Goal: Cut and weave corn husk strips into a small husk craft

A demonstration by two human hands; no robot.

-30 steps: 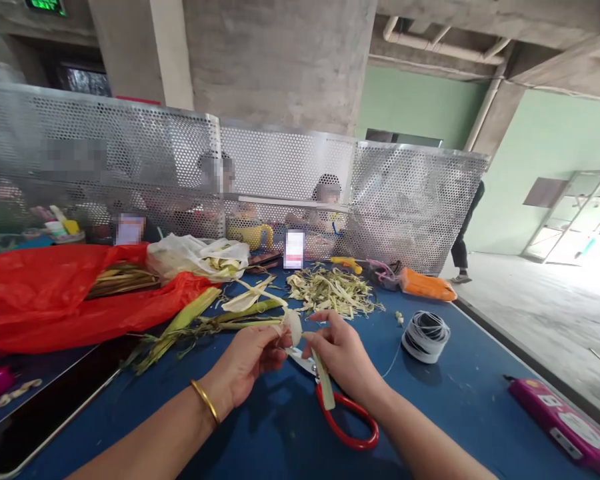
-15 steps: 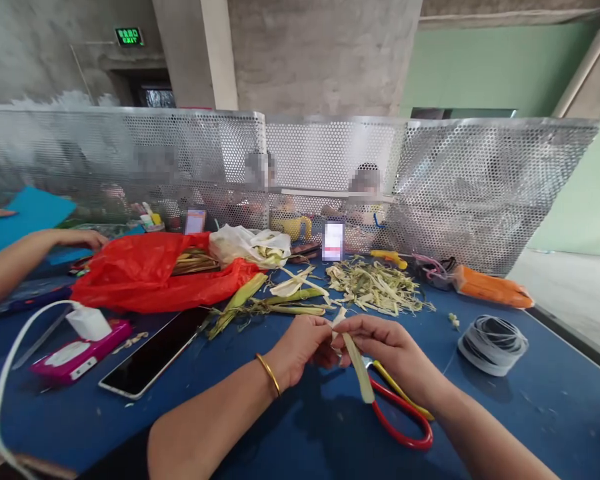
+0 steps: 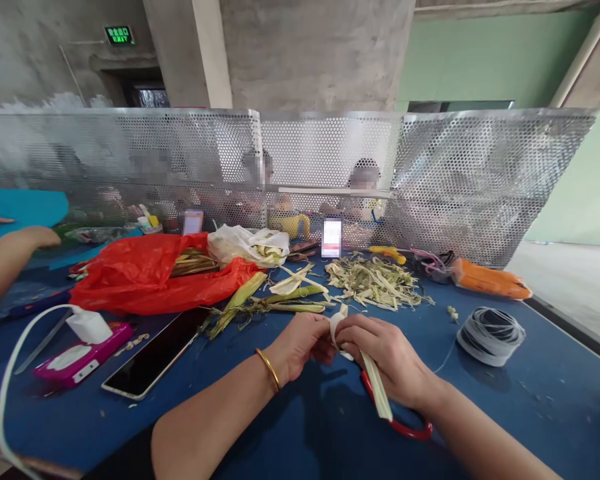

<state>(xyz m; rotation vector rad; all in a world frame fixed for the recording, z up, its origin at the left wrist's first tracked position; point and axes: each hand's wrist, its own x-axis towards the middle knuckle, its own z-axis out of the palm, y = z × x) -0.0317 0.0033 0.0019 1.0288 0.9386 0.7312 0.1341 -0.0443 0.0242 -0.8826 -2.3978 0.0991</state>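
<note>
My left hand (image 3: 307, 340), with a gold bangle at its wrist, pinches the upper end of a pale corn husk strip (image 3: 377, 387). The strip loops at the fingertips, and its long end hangs down toward me. Curled over that strip, my right hand (image 3: 385, 350) grips it just right of the loop. Red-handled scissors (image 3: 413, 430) lie on the table beneath my right hand, partly covered by it and the strip. Beyond my hands are a heap of shredded husk (image 3: 375, 280) and several loose green husks (image 3: 290, 300).
Left are a red plastic bag (image 3: 125, 267), a dark phone (image 3: 155, 357) and a magenta power strip (image 3: 83, 357). A spool of clear line (image 3: 491, 337) stands right, an orange packet (image 3: 490, 279) behind it. A perforated metal screen (image 3: 330, 147) bounds the back. Another person's arm (image 3: 10, 260) reaches in left.
My right hand has turned over and closed further on the husk strip, bending it into a loop. Its free end has swung right. The other person's hand has drawn back left from the red bag.
</note>
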